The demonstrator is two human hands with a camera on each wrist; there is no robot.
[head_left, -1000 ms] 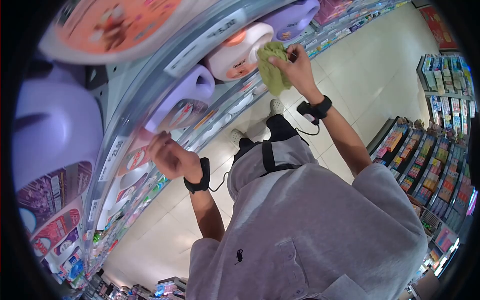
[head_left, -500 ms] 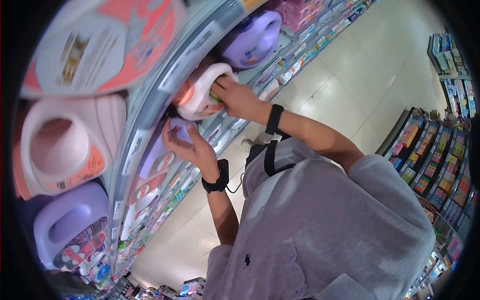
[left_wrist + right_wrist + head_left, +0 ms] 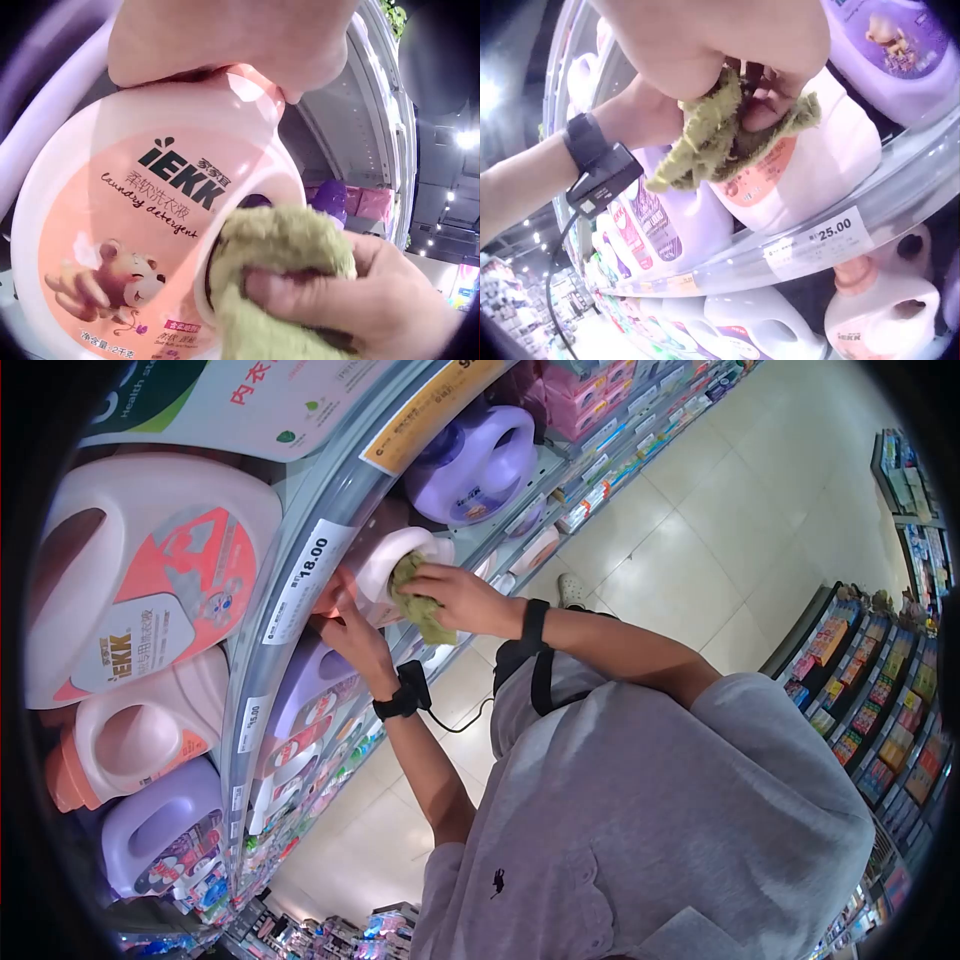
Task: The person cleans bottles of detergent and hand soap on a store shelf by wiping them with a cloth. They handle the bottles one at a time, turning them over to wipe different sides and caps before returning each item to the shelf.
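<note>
A white detergent bottle with an orange label and orange cap (image 3: 112, 202) stands on a shelf. My left hand (image 3: 358, 642) grips its cap; in the left wrist view that hand (image 3: 232, 45) covers most of the cap. My right hand (image 3: 465, 600) holds a crumpled green cloth (image 3: 425, 600) against the bottle's handle side. The left wrist view shows the cloth (image 3: 277, 262) at the handle opening, with the right thumb pressed on it. In the right wrist view the cloth (image 3: 705, 142) hangs in folds beneath my right hand (image 3: 727, 37), in front of the bottle.
Purple bottles stand on both sides, one (image 3: 475, 465) beyond and one (image 3: 308, 685) nearer. A shelf edge with price tags (image 3: 308, 582) runs beside my left hand, with larger bottles (image 3: 150, 580) above. Tiled floor (image 3: 700, 550) and another stocked rack (image 3: 870, 700) lie to the right.
My right hand has brought the green cloth from beyond the bottle to its handle side. My left hand has moved up from the purple bottle to the orange cap and taken hold of it.
</note>
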